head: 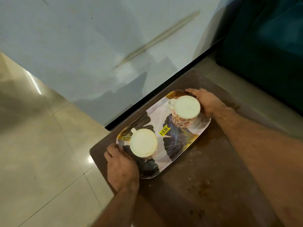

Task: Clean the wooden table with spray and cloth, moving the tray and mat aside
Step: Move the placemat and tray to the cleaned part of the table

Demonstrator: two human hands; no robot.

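A rectangular tray (173, 138) with a dark leaf pattern and a yellow price sticker lies over the far corner of the dark wooden table (213, 185). Two white cups stand on it: one (144, 145) at its left end, one with red flowers (186, 111) at its right end. My left hand (121, 166) grips the tray's left end, fingers curled over the rim. At the far right end, my right hand (205, 100) grips the rim behind the flowered cup. The table's surface shows stains and pale specks. No mat, spray or cloth is in view.
A pale wall (98, 46) with a black skirting strip runs just behind the table. Glossy beige floor tiles (41, 153) spread to the left. A dark teal sofa (265, 46) stands at the upper right, past the table's far edge.
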